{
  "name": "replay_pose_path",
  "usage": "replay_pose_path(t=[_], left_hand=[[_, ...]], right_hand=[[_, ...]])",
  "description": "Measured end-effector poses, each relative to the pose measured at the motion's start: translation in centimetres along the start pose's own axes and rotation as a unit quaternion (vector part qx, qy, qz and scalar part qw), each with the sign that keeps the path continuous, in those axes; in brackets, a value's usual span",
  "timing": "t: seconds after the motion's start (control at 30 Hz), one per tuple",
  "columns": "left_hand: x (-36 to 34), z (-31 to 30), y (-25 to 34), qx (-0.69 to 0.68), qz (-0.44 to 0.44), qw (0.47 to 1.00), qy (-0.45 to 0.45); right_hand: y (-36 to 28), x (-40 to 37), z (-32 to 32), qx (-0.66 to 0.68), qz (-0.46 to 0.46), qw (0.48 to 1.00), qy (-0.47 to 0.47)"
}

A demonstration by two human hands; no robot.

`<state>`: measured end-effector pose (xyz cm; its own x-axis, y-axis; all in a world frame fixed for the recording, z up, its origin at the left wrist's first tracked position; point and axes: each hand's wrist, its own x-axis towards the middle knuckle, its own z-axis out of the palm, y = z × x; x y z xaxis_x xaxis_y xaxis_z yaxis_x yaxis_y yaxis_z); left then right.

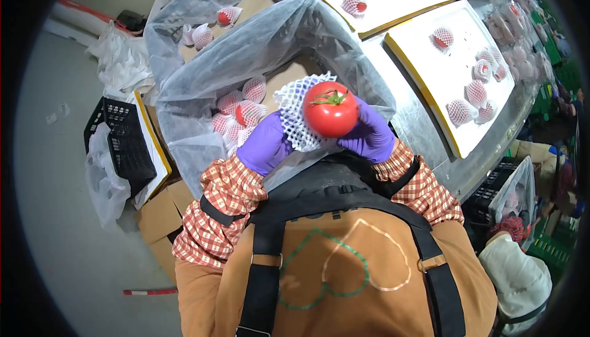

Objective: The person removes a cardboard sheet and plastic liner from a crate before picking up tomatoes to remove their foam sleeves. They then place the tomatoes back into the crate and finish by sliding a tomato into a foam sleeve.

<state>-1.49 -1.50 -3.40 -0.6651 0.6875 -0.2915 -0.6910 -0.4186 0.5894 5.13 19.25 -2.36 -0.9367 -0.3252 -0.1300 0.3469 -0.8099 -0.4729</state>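
Note:
A red tomato [330,111] with a green stem faces up between my two hands. My right hand [370,134], in a purple glove, grips it from its right side. My left hand [265,143], also gloved in purple, holds a white foam net [298,100] beside the tomato's left side; the fingers are partly hidden behind the net. Beneath and beyond my hands is a crate lined with clear plastic [184,100], where several net-wrapped tomatoes [250,113] lie next to brown cardboard.
A second lined crate [166,29] stands behind the first. White trays [430,72] with wrapped tomatoes lie on a metal table [399,134] at right. A black crate [126,143] and a cardboard box [161,220] are at left. A co-worker [516,269] is at lower right.

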Motion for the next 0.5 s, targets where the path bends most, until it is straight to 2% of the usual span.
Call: replay_pose_path(t=[0.07,0.13,0.17,0.2,0.27,0.3,0.33,0.37,0.4,0.47,0.5], left_hand=[[0.6,0.6,0.4,0.016,-0.019,1.000,-0.012],[1.3,2.3,1.6,0.151,0.035,0.988,0.009],[1.4,2.2,1.8,0.293,0.127,0.948,-0.009],[2.1,3.3,2.3,0.226,0.097,0.969,0.032],[2.9,5.3,3.5,0.372,0.189,0.902,0.109],[3.3,5.9,3.5,0.375,0.194,0.902,0.094],[3.9,6.5,3.3,0.477,0.255,0.834,0.106],[4.6,7.2,3.1,0.567,0.315,0.752,0.118],[6.1,7.9,2.2,0.538,0.396,0.742,0.059],[7.2,9.3,1.3,0.532,0.314,0.786,0.026],[8.0,9.8,0.9,0.516,0.301,0.802,0.017]], right_hand=[[-0.7,0.1,-0.1,-0.045,0.004,0.999,-0.008],[-2.0,0.3,0.8,-0.046,-0.005,0.998,-0.035],[-2.4,0.7,0.2,-0.071,-0.013,0.996,-0.044],[-2.9,1.4,0.0,-0.098,-0.021,0.993,-0.054],[-4.0,2.5,-0.6,-0.214,-0.064,0.975,-0.014],[-4.7,2.9,-0.6,-0.283,-0.087,0.955,0.019],[-5.4,3.5,-0.6,-0.349,-0.110,0.929,0.053],[-5.5,4.2,-1.4,-0.450,-0.185,0.871,0.070],[-5.8,4.9,-1.8,-0.513,-0.271,0.810,0.090],[-7.0,5.9,-2.9,-0.466,-0.248,0.836,0.151],[-7.9,6.3,-3.3,-0.429,-0.251,0.855,0.147]])
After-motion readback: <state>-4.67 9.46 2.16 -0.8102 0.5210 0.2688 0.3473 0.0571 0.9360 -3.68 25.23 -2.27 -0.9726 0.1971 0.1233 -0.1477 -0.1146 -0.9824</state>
